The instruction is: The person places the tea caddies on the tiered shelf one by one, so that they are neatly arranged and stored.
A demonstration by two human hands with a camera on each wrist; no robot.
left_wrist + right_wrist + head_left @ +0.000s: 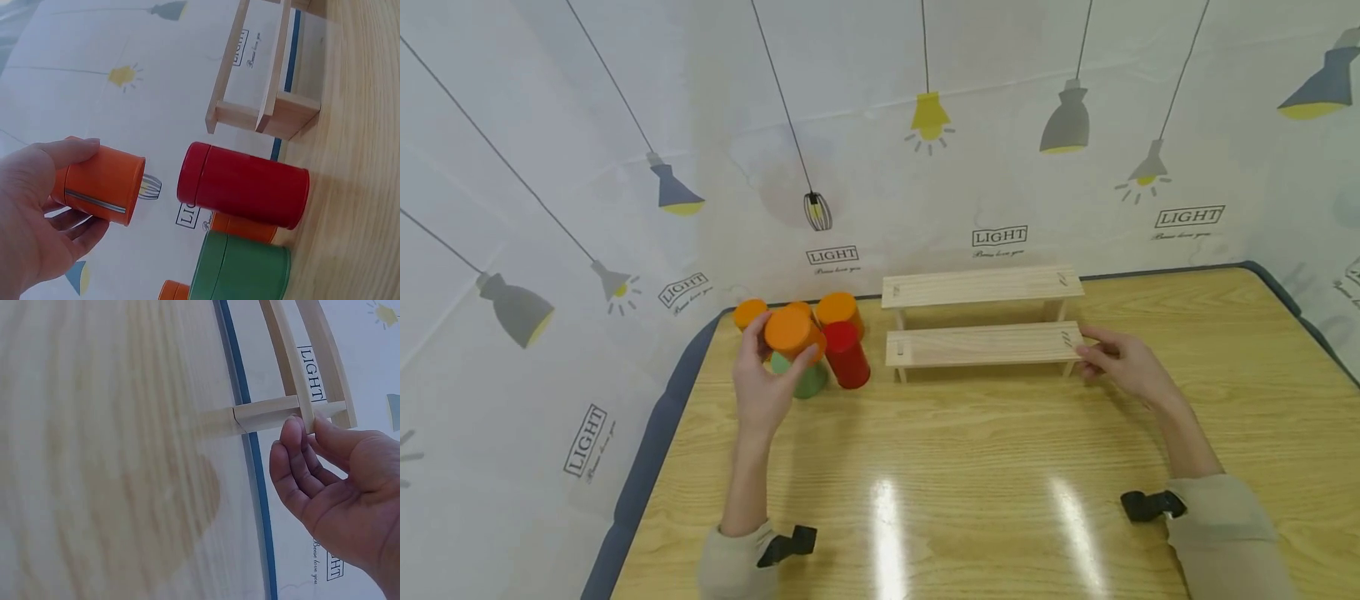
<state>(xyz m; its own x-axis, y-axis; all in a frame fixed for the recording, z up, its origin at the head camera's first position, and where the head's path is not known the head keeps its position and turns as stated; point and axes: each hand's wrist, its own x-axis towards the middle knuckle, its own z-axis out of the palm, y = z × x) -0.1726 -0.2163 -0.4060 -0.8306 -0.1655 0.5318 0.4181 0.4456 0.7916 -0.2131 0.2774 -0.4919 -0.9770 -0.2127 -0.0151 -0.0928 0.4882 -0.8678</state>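
Observation:
My left hand (765,379) grips an orange canister (103,184) around its side, raised above the table in the left wrist view. Below and beside it stand a green canister (240,267) and a taller red canister (847,357). More orange canisters are grouped behind, one at the back (839,310) and one at the far left (750,313), partly hidden. On the right, my right hand (1123,365) pinches the right end of the lower board of a two-tier wooden shelf (981,346), thumb on one face and fingertips on the other.
The shelf's rear, higher board (981,287) stands near the back edge, by the wall covering (880,200) printed with lamps. A dark blue border (651,433) runs along the left edge of the wood-grain table (970,483). Each sleeve carries a black wrist mount (788,546).

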